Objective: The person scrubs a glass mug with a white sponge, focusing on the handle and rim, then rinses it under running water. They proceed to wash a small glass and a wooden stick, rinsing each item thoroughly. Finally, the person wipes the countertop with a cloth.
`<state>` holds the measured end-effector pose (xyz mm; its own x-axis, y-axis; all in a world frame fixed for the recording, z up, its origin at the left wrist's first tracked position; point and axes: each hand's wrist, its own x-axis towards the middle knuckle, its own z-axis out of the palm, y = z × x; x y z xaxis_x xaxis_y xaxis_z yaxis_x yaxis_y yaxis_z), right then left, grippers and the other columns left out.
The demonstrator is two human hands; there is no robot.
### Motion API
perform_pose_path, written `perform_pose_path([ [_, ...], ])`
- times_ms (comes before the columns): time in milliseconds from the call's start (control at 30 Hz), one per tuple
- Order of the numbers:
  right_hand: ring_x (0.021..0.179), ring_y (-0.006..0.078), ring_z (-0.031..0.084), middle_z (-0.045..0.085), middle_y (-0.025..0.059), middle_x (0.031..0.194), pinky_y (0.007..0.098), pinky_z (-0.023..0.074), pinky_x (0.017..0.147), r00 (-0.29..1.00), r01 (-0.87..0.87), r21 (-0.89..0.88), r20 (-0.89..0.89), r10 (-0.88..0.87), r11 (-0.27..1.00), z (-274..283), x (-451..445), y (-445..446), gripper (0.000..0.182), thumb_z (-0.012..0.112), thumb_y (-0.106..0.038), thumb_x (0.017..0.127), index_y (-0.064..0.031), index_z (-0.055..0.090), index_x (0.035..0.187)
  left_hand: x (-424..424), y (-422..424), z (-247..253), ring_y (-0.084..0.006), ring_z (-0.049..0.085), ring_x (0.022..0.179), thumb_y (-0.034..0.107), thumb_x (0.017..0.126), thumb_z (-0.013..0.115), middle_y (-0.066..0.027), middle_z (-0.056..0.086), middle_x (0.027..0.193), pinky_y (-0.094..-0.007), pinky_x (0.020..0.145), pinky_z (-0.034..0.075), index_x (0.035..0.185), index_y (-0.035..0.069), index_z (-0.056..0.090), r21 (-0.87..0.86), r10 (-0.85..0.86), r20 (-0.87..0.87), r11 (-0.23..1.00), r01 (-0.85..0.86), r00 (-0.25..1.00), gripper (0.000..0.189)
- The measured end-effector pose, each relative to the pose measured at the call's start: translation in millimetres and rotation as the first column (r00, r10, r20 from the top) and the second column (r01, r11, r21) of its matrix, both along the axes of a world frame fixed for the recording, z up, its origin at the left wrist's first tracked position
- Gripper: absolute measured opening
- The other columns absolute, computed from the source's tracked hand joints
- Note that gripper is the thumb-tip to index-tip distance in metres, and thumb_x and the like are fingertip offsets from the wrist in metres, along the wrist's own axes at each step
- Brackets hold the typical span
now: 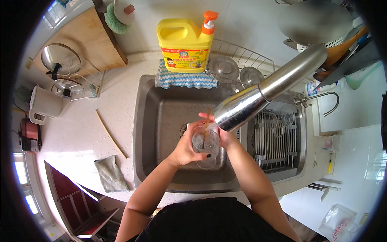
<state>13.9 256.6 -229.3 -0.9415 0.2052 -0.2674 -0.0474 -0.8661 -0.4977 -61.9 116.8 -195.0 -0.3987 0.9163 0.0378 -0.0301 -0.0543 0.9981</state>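
Note:
My left hand is wrapped around a clear drinking glass over the sink basin, thumb along its near side. A rounded clear part shows below the glass; whether it is a foot or a handle is unclear. A thin brown stick rises out of the glass. My right hand is at the glass's right side, partly hidden by the faucet head. Its fingertips show beyond the stick, and its grip is hidden. Water runs from the faucet towards the glass.
A yellow detergent jug stands on a striped cloth behind the sink. A slatted drying rack holds clear glassware at right. On the left counter lie a thin stick and a grey-green cloth, with pot lids farther back.

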Motion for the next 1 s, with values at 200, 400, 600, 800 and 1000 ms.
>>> perform_pose_path([
  [200, 0.083, 0.0229, 0.054, 0.056, 0.0093, 0.084, 0.0321, 0.0432, 0.070, 0.969, 0.115, 0.990, -0.129, -0.208, -0.081, 48.2, 16.1, -10.0, 0.012, 0.051, -0.006, 0.076, -0.0021, 0.054, 0.087, -10.8, -0.6, 12.5, -0.0308, 0.050, 0.094, 0.021, 0.049, 0.071, -0.0171, 0.052, 0.103, -0.0360, 0.081, 0.034, 0.116, 0.004, 0.027, -0.123, 0.095, -0.584, 0.971, -0.204, 0.806, 0.081],
  [400, 0.087, 0.0235, 0.052, 0.057, 0.0093, 0.084, 0.0345, 0.0434, 0.072, 0.928, -0.017, 0.803, 0.235, 0.290, -0.595, 45.3, -0.1, -10.2, 0.012, 0.051, -0.008, 0.065, -0.0027, 0.058, 0.073, -9.7, 3.9, 12.3, -0.0257, 0.056, 0.083, 0.026, 0.050, 0.070, -0.0106, 0.058, 0.091, -0.0357, 0.072, 0.034, 0.117, 0.005, 0.025, -0.309, -0.159, -0.747, 0.943, -0.125, 0.646, 0.083],
  [600, 0.085, 0.0214, 0.051, 0.055, 0.0059, 0.080, 0.0329, 0.0418, 0.072, 0.917, 0.047, 0.572, 0.299, 0.262, -0.819, 24.8, -5.8, -12.0, 0.009, 0.051, -0.011, 0.065, -0.0082, 0.058, 0.069, -8.7, -2.2, 6.2, -0.0253, 0.056, 0.086, 0.027, 0.051, 0.069, -0.0110, 0.057, 0.094, -0.0376, 0.075, 0.033, 0.118, 0.008, 0.025, -0.341, -0.157, -0.762, 0.922, -0.183, 0.629, 0.083],
  [800, 0.059, 0.0229, 0.048, 0.048, 0.0104, 0.064, 0.0353, 0.0375, 0.056, 0.996, -0.077, 0.941, 0.084, 0.007, -0.330, 31.3, -8.5, 0.5, 0.002, 0.049, -0.006, 0.074, -0.0043, 0.049, 0.074, -15.0, -11.4, 9.5, -0.0293, 0.052, 0.094, 0.022, 0.048, 0.072, -0.0123, 0.054, 0.101, -0.0378, 0.079, 0.032, 0.120, 0.008, 0.024, -0.405, -0.036, -0.632, 0.867, -0.290, 0.774, 0.087],
  [1000, 0.064, 0.0079, 0.043, 0.051, -0.0014, 0.071, 0.0226, 0.0356, 0.061, 0.997, -0.024, 0.820, 0.064, -0.049, 0.572, 45.3, -4.4, -19.8, 0.011, 0.043, -0.009, 0.084, -0.0019, 0.051, 0.088, -10.4, -15.5, 10.2, -0.0274, 0.052, 0.093, 0.028, 0.052, 0.069, -0.0120, 0.054, 0.102, -0.0379, 0.078, 0.032, 0.119, 0.009, 0.031, -0.474, -0.115, -0.668, 0.828, -0.301, 0.735, 0.080],
])
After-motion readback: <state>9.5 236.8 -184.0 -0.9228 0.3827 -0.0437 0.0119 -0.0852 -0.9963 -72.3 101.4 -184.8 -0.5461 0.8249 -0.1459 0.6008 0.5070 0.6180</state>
